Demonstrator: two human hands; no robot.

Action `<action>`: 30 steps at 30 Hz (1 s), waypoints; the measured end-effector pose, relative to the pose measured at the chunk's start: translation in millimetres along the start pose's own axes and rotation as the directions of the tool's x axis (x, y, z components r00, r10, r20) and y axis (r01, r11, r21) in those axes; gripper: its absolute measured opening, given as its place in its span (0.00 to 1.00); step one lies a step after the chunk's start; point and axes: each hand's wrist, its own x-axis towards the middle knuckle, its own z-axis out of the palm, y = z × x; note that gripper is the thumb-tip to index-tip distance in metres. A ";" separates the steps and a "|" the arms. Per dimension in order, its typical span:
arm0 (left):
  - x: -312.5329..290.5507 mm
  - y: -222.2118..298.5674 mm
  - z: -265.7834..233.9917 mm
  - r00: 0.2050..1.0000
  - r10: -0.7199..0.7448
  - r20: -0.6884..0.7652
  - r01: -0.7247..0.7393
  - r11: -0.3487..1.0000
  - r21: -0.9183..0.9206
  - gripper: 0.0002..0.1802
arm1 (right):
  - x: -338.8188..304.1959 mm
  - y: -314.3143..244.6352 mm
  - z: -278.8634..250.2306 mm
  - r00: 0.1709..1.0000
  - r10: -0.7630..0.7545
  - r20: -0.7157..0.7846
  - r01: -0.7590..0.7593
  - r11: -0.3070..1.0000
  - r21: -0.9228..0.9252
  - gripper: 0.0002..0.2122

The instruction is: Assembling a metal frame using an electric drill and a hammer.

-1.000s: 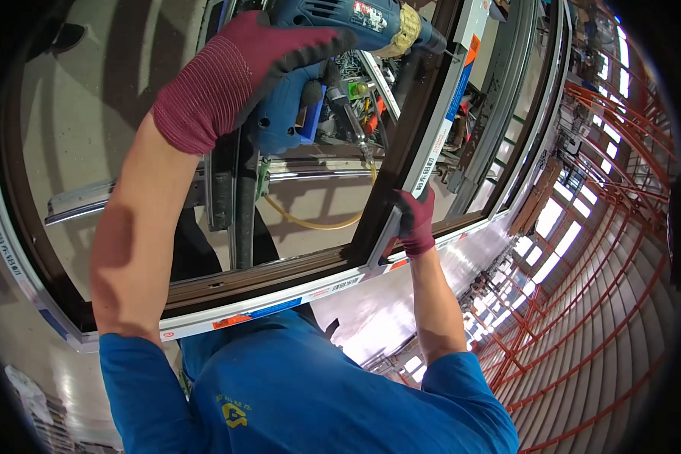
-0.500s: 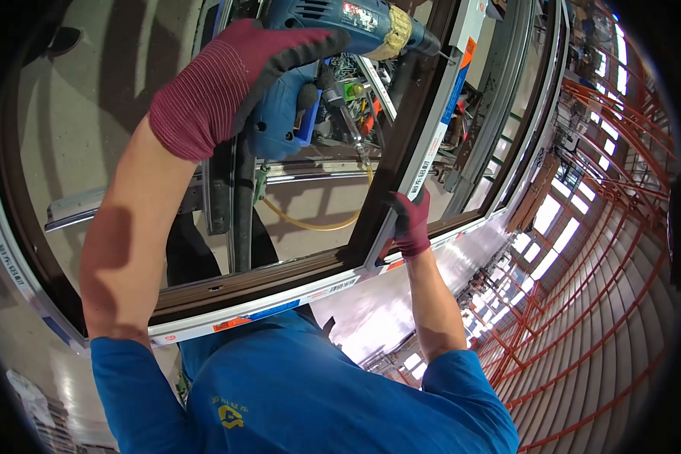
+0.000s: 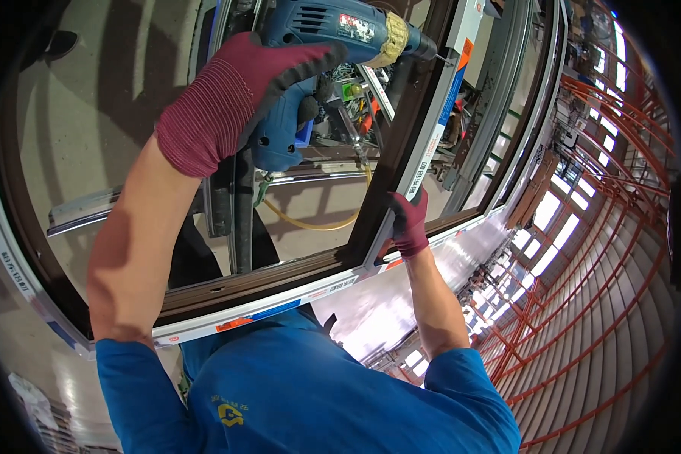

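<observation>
My left hand (image 3: 253, 87), in a maroon and black work glove, is wrapped round the grip of a blue power drill (image 3: 325, 29) with yellowish tape near its chuck. The drill lies sideways, its bit pointing right at the upper part of a brown frame bar (image 3: 405, 129); I cannot tell whether the bit is in the bar. Lower on that bar, my gloved right hand (image 3: 410, 225) grips its white-taped outer side, thumb over the edge and fingers mostly hidden. The bar belongs to a large brown window frame (image 3: 204, 296) with printed protective film along its edges.
Through the frame, a heap of small tools and hardware (image 3: 356, 98) shows below the drill. A yellow hose (image 3: 310, 225) curves beneath it, beside dark metal supports (image 3: 238, 212). More metal profiles (image 3: 499, 98) run along the right. The frame's near edge lies against my blue shirt (image 3: 295, 378).
The drill and my left hand have shifted slightly down, the bit still at the upper part of the bar. My right hand has stayed nearly in place.
</observation>
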 end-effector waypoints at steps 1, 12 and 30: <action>1.2 -2.0 -0.5 1.000 0.004 0.008 -0.004 1.000 -0.023 0.21 | -0.1 0.9 -0.8 1.000 0.000 -0.001 0.000 1.000 0.002 0.17; 20.1 -15.0 0.7 0.982 0.186 0.030 -0.188 0.965 0.181 0.21 | 2.4 3.6 -1.9 1.000 0.015 -0.009 -0.015 0.999 0.048 0.17; 12.0 15.0 7.4 1.000 -0.008 0.028 -0.001 0.948 0.317 0.21 | 5.0 19.5 -11.8 0.989 -0.139 0.050 0.143 0.983 -0.116 0.10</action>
